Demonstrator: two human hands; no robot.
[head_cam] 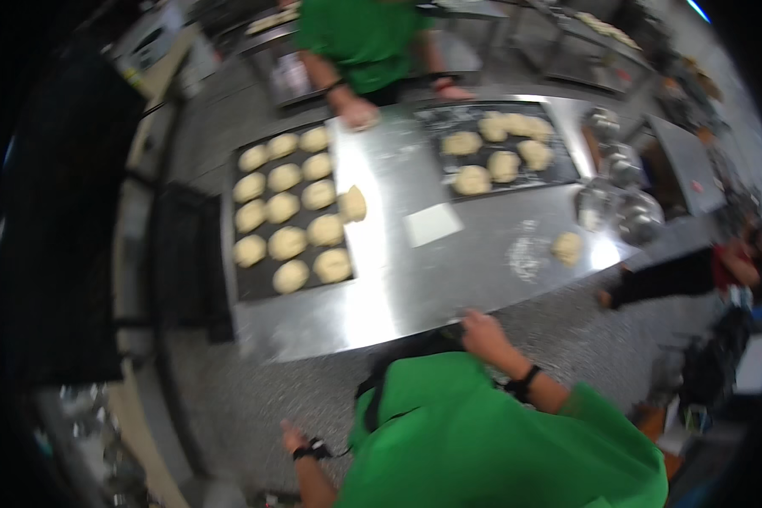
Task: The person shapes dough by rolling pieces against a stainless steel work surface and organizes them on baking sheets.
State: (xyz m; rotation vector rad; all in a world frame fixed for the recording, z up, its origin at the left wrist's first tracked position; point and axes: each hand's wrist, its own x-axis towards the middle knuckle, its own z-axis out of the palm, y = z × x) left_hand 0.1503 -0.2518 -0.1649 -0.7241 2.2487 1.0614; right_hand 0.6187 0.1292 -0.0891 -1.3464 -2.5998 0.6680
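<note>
My right hand (484,335) is at the near edge of the steel table (305,327), its fingers bent; blur hides whether it holds something. Low beside my body, away from the table, my left hand (294,437) appears empty with its fingers apart. Round dough pieces (287,242) lie in rows on a dark tray (260,287) at the left. One more dough piece (354,204) sits by that tray's right edge. A white rectangular sheet or plate (433,225) lies mid-table. Towards the right are a dough lump (567,248) and scattered flour (526,253).
Across the table stands a person in green (365,44), one hand (359,114) at the far edge. A second dark floured tray (514,184) holds several dough pieces. Metal bowls (637,217) stand at the right end. Farther right is another person (733,263).
</note>
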